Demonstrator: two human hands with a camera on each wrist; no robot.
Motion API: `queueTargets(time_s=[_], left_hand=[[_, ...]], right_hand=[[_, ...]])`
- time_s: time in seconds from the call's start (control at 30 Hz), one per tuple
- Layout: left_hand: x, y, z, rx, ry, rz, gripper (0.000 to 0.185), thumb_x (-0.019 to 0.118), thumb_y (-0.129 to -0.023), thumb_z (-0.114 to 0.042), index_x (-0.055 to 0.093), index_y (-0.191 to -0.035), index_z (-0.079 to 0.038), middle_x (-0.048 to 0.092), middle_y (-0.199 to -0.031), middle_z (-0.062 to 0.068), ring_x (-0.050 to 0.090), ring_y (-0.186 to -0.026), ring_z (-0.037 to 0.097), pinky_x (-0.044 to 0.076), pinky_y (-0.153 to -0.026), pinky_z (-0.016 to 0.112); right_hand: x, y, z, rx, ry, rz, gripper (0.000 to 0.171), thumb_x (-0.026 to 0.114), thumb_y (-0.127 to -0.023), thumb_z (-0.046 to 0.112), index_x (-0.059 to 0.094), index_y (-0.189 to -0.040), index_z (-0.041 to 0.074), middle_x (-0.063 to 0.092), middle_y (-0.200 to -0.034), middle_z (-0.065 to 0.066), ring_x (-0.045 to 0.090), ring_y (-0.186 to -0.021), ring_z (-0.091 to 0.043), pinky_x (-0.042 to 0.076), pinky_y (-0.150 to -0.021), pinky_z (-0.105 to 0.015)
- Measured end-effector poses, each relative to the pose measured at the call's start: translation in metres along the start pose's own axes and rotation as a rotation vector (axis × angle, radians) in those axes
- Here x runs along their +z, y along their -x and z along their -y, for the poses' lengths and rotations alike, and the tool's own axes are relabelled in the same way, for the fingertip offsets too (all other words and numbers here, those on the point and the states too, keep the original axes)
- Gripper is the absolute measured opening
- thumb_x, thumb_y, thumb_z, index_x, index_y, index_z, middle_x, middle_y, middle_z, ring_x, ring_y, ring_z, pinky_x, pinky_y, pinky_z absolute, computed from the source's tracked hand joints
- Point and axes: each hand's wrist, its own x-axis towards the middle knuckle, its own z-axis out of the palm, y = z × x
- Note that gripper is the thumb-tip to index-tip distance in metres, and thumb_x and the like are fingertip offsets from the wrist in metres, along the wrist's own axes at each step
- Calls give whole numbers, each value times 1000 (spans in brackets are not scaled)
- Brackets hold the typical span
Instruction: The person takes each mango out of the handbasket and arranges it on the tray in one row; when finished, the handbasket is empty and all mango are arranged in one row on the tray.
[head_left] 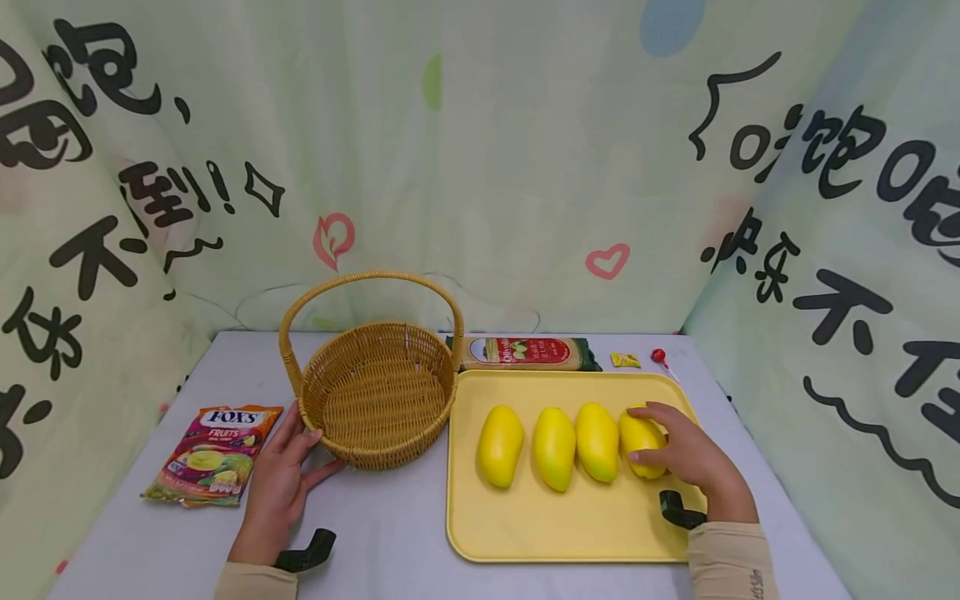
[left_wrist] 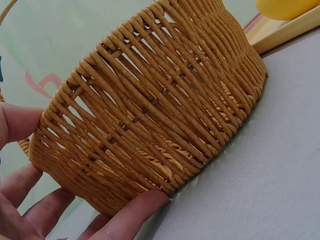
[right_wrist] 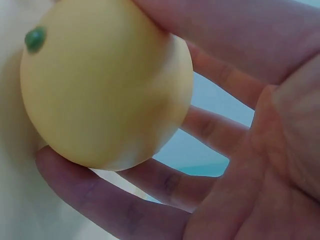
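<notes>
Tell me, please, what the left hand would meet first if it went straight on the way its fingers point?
The wicker basket: the left hand already touches its outer wall.

Bright, even light; blurred close-ups
</notes>
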Motion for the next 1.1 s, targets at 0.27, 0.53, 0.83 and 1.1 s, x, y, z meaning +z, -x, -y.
queueTargets(time_s=[0.27,0.53,0.83,1.1], left_hand=[[-1,0,1,2,-2,2,68,50,-112,-17,22,-167,-46,14,-178,-15,33,-160,22,58,-103,54],[-2,0,2,16,-10,16,68,50,-112,-17,21,-167,-45,14,-178,-15,33,-160,22,57,-103,55],[-2,1,2,13,-13,19,69,50,-112,-18,20,-168,-45,13,-178,-16,32,-160,22,57,-104,54],[-2,1,1,15,-16,19,69,51,-112,-18,19,-168,-45,14,-178,-15,33,-159,22,60,-102,52]], right_hand=[[-3,2,5,-2,58,14,78,86,-87,33,53,-152,4,23,-167,-37,30,-147,-60,31,-117,-78],[-8,6,8,32,68,37,88,88,-86,33,46,-158,6,19,-168,-37,29,-147,-60,33,-117,-78],[-8,7,7,30,67,45,93,88,-85,38,44,-159,6,18,-168,-39,31,-146,-61,39,-114,-76],[-10,9,10,84,-11,71,97,88,-86,37,38,-162,6,18,-168,-39,55,-124,-49,65,-81,-44]])
